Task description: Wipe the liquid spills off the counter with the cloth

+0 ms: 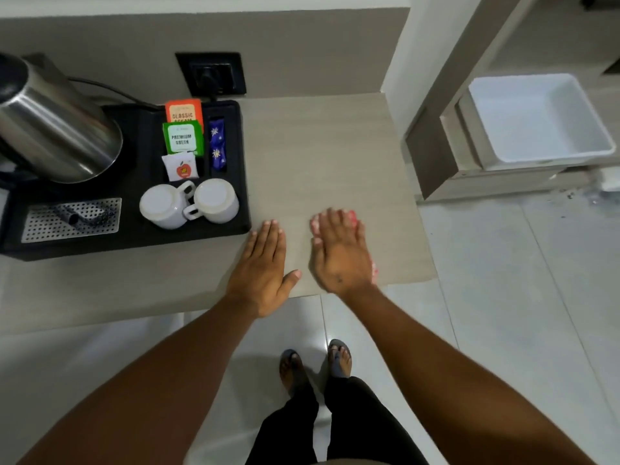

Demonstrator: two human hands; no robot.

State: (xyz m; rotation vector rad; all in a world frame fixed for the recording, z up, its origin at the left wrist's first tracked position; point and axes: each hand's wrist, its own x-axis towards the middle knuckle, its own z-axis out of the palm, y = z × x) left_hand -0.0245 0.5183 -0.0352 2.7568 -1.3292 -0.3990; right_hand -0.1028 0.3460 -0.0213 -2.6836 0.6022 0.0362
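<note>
The beige wood-grain counter [322,156] runs across the middle of the head view. My right hand [340,253] lies flat near its front right corner, pressing down a pink-and-white cloth [374,273] that shows only as slivers past the fingertips and the hand's outer edge. My left hand [263,266] rests flat on the counter just to the left, fingers together and extended, holding nothing. I cannot make out any liquid on the surface.
A black tray [241,182] sits to the left with a steel kettle [57,129], two upturned white cups [189,204] and tea sachets [183,135]. A wall socket [211,73] is behind it. A white bin [540,119] stands on the floor at right.
</note>
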